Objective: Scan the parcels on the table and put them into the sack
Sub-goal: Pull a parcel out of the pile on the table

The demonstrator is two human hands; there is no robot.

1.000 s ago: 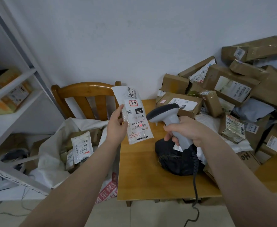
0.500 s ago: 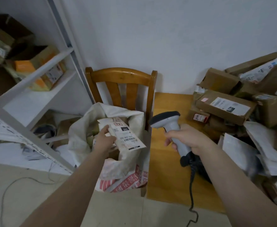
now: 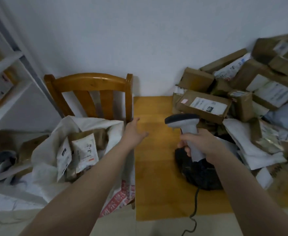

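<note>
My left hand hovers empty with fingers spread, above the left edge of the wooden table, just right of the white sack. Several parcels lie in the sack, among them a white labelled pouch. My right hand grips the grey barcode scanner by its handle, head pointing left over the table. A heap of brown boxes and white mailers covers the right side of the table, with a long labelled box nearest the scanner.
A wooden chair stands behind the sack, against the wall. A white shelf rack with boxes fills the left. A dark bag lies on the table under my right wrist. The scanner's cable hangs off the front edge.
My left hand carried the white pouch from in front of the scanner down into the sack, let go of it, and has come back up toward the table empty. The scanner stayed in my right hand.
</note>
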